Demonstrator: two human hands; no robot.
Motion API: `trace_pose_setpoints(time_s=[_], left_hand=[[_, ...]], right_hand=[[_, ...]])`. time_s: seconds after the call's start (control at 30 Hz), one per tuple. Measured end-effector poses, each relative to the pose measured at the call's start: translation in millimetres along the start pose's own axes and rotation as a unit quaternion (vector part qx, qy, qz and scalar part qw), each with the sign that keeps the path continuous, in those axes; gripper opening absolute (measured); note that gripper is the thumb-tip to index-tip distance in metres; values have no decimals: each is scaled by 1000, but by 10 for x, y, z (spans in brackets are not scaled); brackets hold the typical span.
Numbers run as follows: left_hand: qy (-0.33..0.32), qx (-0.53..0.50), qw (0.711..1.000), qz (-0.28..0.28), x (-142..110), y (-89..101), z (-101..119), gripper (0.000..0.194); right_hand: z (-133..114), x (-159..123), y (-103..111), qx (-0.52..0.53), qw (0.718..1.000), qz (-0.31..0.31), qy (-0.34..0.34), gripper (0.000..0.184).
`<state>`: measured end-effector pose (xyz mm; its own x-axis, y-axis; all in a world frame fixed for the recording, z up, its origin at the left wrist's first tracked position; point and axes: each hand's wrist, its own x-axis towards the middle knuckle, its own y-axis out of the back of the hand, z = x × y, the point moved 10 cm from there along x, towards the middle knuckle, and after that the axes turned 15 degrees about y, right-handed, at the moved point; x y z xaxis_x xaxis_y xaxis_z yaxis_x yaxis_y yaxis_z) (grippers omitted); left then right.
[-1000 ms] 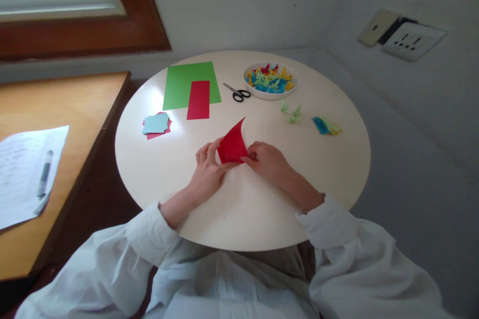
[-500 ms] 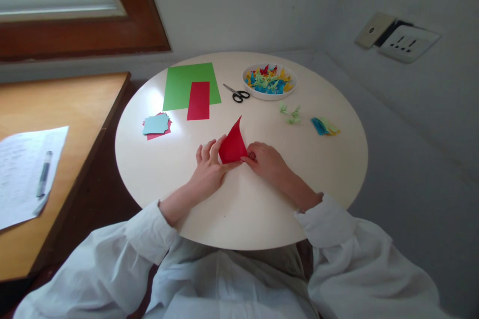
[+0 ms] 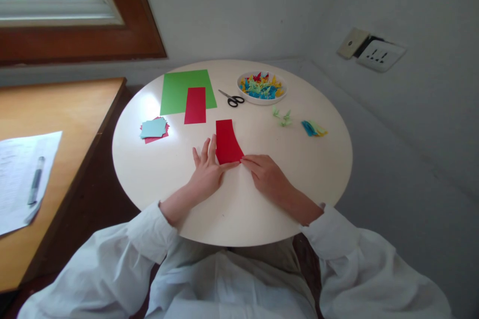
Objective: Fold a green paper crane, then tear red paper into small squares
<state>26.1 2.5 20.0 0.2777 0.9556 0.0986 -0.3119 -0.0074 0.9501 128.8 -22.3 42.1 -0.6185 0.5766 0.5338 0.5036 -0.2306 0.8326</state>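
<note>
A sheet of red paper (image 3: 227,142) lies before me on the round white table, its right side curving and its lower right corner drawn out. My left hand (image 3: 205,172) is open and spread at its lower left, the thumb stretched along the bottom edge and the index finger by the left edge. At the lower right corner, the fingertips and thumb of my right hand (image 3: 267,172) are closed on the paper. Whether the paper is folded double cannot be made out.
Beyond my hands lie a red rectangle (image 3: 195,105) on a green sheet (image 3: 174,90), scissors (image 3: 234,100) and a white dish (image 3: 262,101) of colourful folded pieces. Small paper cards (image 3: 153,128) are stacked left; pale green pieces (image 3: 285,118) and a colourful bundle (image 3: 314,128) sit right.
The red paper's pointed, raised top has come down into a wider, straight top edge. My right hand's fingers have straightened at the corner. The camera view has shifted slightly.
</note>
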Motion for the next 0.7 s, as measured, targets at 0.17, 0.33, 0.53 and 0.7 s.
trace_pose_setpoints(time_s=[0.17, 0.33, 0.53, 0.7], left_hand=[[-17, 2, 1000, 19, -33, 26, -24, 58], [-44, 4, 998, 49, -134, 146, -173, 54], [-82, 9, 995, 59, -199, 265, -183, 44], [-125, 11, 992, 28, -182, 196, 1, 41]], right_hand=[[-18, -25, -108, -15, 999, -44, -13, 39], [-4, -22, -122, -25, 998, -58, -27, 42], [-8, -9, -122, -25, 998, -60, -26, 40], [-21, 4, -114, -24, 997, -67, -27, 38]])
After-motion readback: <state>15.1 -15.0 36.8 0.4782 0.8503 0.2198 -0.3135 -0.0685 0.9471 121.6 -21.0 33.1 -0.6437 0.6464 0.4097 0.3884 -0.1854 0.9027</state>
